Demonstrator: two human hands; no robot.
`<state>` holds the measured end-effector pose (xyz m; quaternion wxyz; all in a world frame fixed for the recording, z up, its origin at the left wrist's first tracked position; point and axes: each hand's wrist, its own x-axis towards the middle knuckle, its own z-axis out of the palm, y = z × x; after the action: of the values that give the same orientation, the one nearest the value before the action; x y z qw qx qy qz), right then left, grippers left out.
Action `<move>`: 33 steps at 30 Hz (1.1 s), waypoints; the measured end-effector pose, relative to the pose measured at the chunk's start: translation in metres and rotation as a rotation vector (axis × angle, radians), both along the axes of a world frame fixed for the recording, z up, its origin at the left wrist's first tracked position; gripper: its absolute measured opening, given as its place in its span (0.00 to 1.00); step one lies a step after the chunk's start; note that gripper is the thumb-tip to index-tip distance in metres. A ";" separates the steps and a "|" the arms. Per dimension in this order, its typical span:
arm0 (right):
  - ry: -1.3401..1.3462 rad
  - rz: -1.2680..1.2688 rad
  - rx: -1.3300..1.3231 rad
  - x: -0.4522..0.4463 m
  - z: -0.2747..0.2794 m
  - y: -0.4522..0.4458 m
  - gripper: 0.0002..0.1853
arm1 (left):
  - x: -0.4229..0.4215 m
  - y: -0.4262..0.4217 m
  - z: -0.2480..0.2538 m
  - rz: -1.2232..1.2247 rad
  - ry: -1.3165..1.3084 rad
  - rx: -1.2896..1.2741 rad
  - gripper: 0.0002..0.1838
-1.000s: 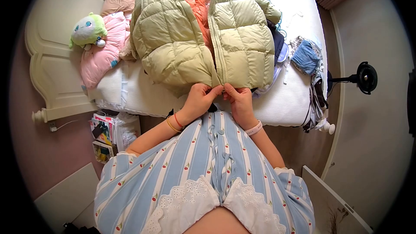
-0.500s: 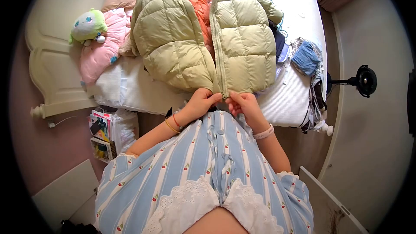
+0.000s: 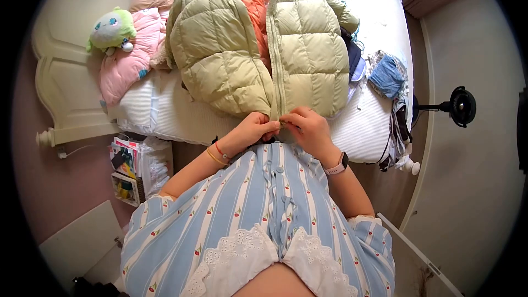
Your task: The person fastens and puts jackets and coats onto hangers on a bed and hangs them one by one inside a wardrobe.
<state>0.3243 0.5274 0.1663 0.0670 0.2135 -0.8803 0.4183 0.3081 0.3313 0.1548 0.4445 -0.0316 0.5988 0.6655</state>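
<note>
A pale green quilted down jacket [image 3: 311, 49] lies on the bed, its front parted over an orange lining [image 3: 254, 8]. Its hem reaches over the bed's near edge to my hands. My left hand [image 3: 257, 126] pinches the bottom corner of the left front panel. Just beside it, my right hand [image 3: 308, 129] is closed at the lower end of the zipper [image 3: 278, 77], on the right panel's edge. The fingertips of both hands nearly meet, and they hide the zipper's bottom fitting.
A green-headed plush toy [image 3: 113, 30] leans on a pink cushion [image 3: 129, 69] by the headboard [image 3: 60, 71]. Folded denim [image 3: 388, 80] and other clothes lie at the bed's right edge. A black fan [image 3: 462, 105] stands right; a storage rack [image 3: 127, 170] stands lower left.
My right hand has turned over, knuckles up, and its fingers have closed in on the zipper end. My left hand keeps its pinch in nearly the same place.
</note>
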 end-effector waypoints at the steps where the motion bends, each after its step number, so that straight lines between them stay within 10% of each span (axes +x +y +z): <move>1: -0.014 0.019 -0.010 -0.001 -0.001 -0.001 0.04 | 0.000 0.000 0.000 -0.012 0.011 -0.005 0.13; 15: 0.132 -0.157 -0.025 -0.145 -0.012 -0.038 0.03 | 0.023 -0.023 0.034 -0.163 0.626 -0.370 0.17; 22: 0.250 0.146 -0.121 -0.175 0.023 -0.082 0.01 | 0.053 -0.054 0.045 0.468 0.472 -0.368 0.18; 33: 0.245 0.331 -0.063 -0.086 -0.015 -0.053 0.06 | 0.037 -0.024 0.045 0.123 0.655 -0.802 0.14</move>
<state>0.2385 0.4747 0.1512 0.1104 0.4024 -0.8050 0.4217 0.3451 0.3076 0.1999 0.1469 -0.0247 0.9113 0.3839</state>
